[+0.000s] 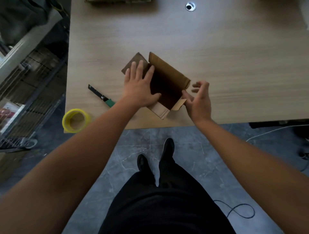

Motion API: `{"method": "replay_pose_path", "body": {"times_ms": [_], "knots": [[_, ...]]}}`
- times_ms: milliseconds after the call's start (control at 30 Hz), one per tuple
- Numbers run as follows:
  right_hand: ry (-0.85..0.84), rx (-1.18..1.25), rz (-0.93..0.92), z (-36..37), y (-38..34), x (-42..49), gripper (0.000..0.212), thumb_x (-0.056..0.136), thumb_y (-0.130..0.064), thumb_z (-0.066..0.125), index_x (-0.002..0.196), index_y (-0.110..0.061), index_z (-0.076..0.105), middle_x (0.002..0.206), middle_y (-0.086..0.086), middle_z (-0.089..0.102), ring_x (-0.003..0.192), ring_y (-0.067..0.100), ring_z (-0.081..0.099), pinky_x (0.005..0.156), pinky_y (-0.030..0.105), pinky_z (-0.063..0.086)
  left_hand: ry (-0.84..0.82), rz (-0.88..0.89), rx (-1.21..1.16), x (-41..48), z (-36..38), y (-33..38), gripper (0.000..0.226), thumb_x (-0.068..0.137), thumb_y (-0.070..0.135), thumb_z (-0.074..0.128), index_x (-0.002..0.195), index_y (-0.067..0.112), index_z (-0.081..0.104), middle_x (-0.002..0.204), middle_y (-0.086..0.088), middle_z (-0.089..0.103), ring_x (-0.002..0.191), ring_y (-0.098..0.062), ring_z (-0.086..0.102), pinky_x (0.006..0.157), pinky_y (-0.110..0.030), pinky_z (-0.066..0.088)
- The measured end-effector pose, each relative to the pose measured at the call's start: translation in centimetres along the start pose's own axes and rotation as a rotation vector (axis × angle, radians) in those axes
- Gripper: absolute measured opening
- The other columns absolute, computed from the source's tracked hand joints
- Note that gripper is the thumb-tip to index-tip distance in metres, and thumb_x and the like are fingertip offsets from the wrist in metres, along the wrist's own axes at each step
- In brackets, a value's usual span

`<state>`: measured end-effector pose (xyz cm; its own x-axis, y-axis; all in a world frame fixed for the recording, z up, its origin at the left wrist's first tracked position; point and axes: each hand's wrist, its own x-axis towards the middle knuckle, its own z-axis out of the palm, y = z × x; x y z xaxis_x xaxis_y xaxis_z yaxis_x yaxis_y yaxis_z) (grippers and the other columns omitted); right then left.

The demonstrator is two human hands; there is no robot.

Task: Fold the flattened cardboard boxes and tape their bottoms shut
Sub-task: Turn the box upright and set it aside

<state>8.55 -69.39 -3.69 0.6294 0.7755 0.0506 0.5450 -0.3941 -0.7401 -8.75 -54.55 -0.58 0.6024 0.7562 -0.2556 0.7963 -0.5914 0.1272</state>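
A small brown cardboard box [168, 78] stands partly folded near the front of the wooden table [217, 50], its far flap upright and its inside dark. My left hand [140, 86] lies flat with straight fingers on the box's left flap and side. My right hand [198, 98] is at the box's right end, thumb touching the small end flap, the other fingers loosely curled and apart from the cardboard. A yellow roll of tape [76, 120] sits at the table's front left corner.
A utility knife [102, 97] with a green handle lies left of the box. A stack of cardboard [117, 1] shows at the table's far edge, near a cable grommet [190, 6]. A wire shelf [25, 93] stands to the left. A cable [240, 210] lies on the floor.
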Motion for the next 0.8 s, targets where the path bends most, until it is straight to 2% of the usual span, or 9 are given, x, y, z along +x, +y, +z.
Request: {"method": "replay_pose_path", "body": {"times_ms": [67, 133, 200, 267, 333, 433, 533, 633, 800], "knots": [[0.098, -0.163, -0.253, 0.3, 0.5, 1.1, 0.041, 0.092, -0.024, 0.067, 0.12, -0.011, 0.041, 0.116, 0.018, 0.054, 0.105, 0.028, 0.054, 0.086, 0.044, 0.052, -0.003, -0.088, -0.09, 0.9, 0.4, -0.3, 0.1, 0.086, 0.064, 0.057, 0.162, 0.03, 0.001, 0.169, -0.013, -0.006, 0.156, -0.034, -0.009, 0.126, -0.051, 0.0], [0.038, -0.227, -0.393, 0.5, 0.2, 1.4, 0.037, 0.095, -0.02, 0.063, 0.123, -0.011, 0.041, 0.12, 0.02, 0.056, 0.109, 0.032, 0.054, 0.092, 0.045, 0.049, -0.001, -0.148, -0.151, 1.1, 1.2, -0.4, 0.099, 0.086, 0.059, 0.057, 0.162, 0.029, 0.002, 0.17, -0.009, -0.001, 0.156, -0.032, -0.001, 0.126, -0.054, 0.005], [-0.065, -0.194, -0.304, 0.5, -0.5, 0.9, 0.051, 0.097, -0.025, 0.057, 0.14, -0.007, 0.036, 0.132, 0.021, 0.055, 0.118, 0.035, 0.054, 0.099, 0.048, 0.047, 0.044, -0.19, -0.222, 1.1, 1.7, -0.6, 0.097, 0.085, 0.055, 0.058, 0.161, 0.028, 0.004, 0.169, -0.005, 0.005, 0.155, -0.029, 0.008, 0.124, -0.056, 0.013], [-0.031, -0.125, -0.16, 0.1, -1.2, 0.6, 0.066, 0.097, -0.029, 0.052, 0.152, 0.0, 0.029, 0.145, 0.022, 0.047, 0.134, 0.036, 0.045, 0.112, 0.051, 0.04, 0.052, -0.25, -0.309, 1.3, 1.6, -0.8, 0.098, 0.086, 0.053, 0.058, 0.161, 0.025, 0.002, 0.168, -0.004, 0.008, 0.154, -0.028, 0.012, 0.124, -0.053, 0.016], [0.049, -0.126, -0.223, -0.6, -2.5, 0.3, 0.063, 0.098, -0.026, 0.052, 0.15, 0.004, 0.034, 0.151, 0.023, 0.042, 0.144, 0.039, 0.035, 0.119, 0.053, 0.03, 0.024, -0.286, -0.315, 1.6, 1.5, -0.5, 0.101, 0.087, 0.055, 0.056, 0.162, 0.021, -0.003, 0.169, -0.006, 0.007, 0.154, -0.029, 0.012, 0.124, -0.051, 0.017], [-0.079, -0.237, -0.377, -0.3, -4.2, 0.3, 0.052, 0.102, -0.034, 0.048, 0.143, -0.003, 0.051, 0.157, 0.02, 0.036, 0.151, 0.036, 0.024, 0.123, 0.055, 0.022, 0.036, -0.281, -0.208, 1.9, 1.9, 1.0, 0.103, 0.085, 0.059, 0.05, 0.161, 0.019, -0.007, 0.168, -0.007, 0.007, 0.153, -0.031, 0.013, 0.123, -0.052, 0.019], [-0.213, -0.45, -0.235, 1.0, -4.5, 0.9, 0.071, 0.102, -0.049, 0.042, 0.155, -0.003, 0.033, 0.168, 0.014, 0.014, 0.157, 0.03, 0.004, 0.127, 0.051, 0.009, 0.084, -0.296, -0.247, 2.0, 2.1, 1.6, 0.098, 0.086, 0.057, 0.048, 0.161, 0.018, -0.003, 0.165, -0.009, 0.014, 0.15, -0.032, 0.019, 0.121, -0.05, 0.022], [-0.244, -0.532, -0.161, 1.4, -4.6, 1.9, 0.083, 0.099, -0.046, 0.05, 0.16, -0.002, 0.016, 0.17, 0.013, 0.003, 0.157, 0.028, -0.005, 0.128, 0.048, 0.005, 0.086, -0.227, -0.306, 1.9, 2.0, 0.5, 0.095, 0.091, 0.057, 0.049, 0.162, 0.018, 0.0, 0.166, -0.009, 0.016, 0.151, -0.029, 0.021, 0.122, -0.046, 0.024], [-0.277, -0.633, -0.157, 1.0, -4.5, 2.1, 0.076, 0.102, -0.045, 0.047, 0.161, -0.007, 0.018, 0.17, 0.008, -0.007, 0.156, 0.023, -0.013, 0.127, 0.045, 0.001, 0.087, -0.027, -0.439, 1.4, 2.7, -3.5, 0.088, 0.095, 0.059, 0.051, 0.162, 0.029, 0.003, 0.168, 0.002, 0.015, 0.151, -0.022, 0.026, 0.119, -0.044, 0.034]]}}
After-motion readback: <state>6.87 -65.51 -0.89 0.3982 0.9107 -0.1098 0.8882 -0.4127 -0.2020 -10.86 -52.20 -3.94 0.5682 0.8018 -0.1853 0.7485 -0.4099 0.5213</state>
